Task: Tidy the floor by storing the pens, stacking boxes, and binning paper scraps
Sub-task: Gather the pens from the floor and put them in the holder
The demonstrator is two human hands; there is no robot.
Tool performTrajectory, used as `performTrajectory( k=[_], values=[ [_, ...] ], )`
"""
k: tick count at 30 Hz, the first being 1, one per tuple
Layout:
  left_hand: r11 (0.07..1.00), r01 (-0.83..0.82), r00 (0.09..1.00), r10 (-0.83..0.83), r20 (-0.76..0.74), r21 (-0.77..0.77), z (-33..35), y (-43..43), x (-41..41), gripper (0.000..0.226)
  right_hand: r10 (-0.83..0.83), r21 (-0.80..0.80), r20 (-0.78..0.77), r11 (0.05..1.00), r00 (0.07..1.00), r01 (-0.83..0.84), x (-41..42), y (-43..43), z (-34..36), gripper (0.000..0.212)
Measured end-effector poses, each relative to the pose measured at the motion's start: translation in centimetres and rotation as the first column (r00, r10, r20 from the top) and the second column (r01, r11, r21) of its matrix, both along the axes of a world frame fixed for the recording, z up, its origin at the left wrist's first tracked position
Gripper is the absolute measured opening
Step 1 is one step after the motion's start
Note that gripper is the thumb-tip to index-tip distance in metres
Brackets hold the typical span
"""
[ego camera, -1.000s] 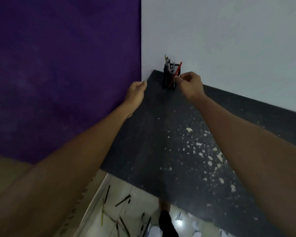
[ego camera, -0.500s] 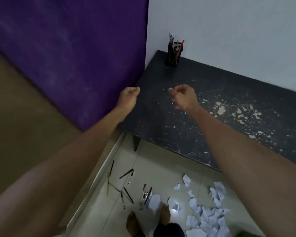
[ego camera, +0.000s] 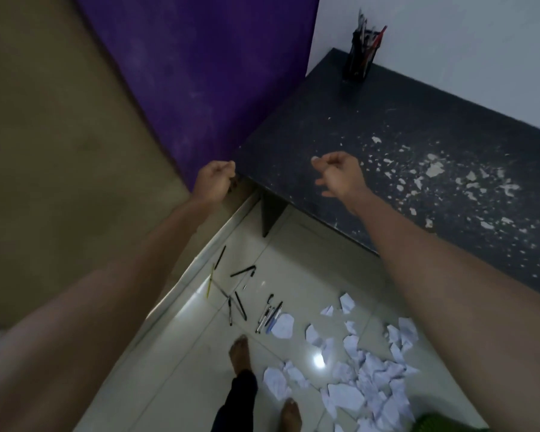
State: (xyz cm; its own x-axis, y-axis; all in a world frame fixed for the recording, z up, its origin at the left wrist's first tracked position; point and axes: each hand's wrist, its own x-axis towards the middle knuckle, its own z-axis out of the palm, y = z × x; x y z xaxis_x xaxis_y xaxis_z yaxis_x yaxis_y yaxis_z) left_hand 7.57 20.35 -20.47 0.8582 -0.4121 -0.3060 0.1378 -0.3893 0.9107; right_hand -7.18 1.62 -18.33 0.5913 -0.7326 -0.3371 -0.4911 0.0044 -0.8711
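Note:
A black pen holder with several pens, one of them red, stands at the far corner of the dark table. On the tiled floor below lie several loose pens, with a spread of white paper scraps to their right. My left hand is curled into a fist off the table's near left corner, and nothing shows in it. Over the table's near edge, my right hand hovers with loosely curled fingers and holds nothing. Both hands are far from the holder. No boxes are in view.
White flakes are scattered on the right part of the table. A purple wall runs along the left. My bare feet stand beside the pens and scraps. A green object shows at the bottom right edge.
Both hands have drawn back from the pen holder to the table's near edge. My right hand has let go at the holder. The view has dropped, showing the floor, pens and scraps.

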Motion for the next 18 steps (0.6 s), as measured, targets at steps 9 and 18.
performTrajectory(
  k=[9,18],
  values=[
    [0.997,0.009,0.998,-0.014,0.06,0.083,-1.4,7.1,-7.3,0.029,0.071,0.069,-0.035,0.995,0.997,-0.068,-6.0,4.3,-3.4,0.033],
    [0.993,0.016,0.999,-0.012,-0.032,0.119,-4.4,10.0,-9.7,0.019,-0.021,0.067,-0.042,0.997,0.999,0.023,-9.8,6.5,-6.7,0.028]
  ],
)
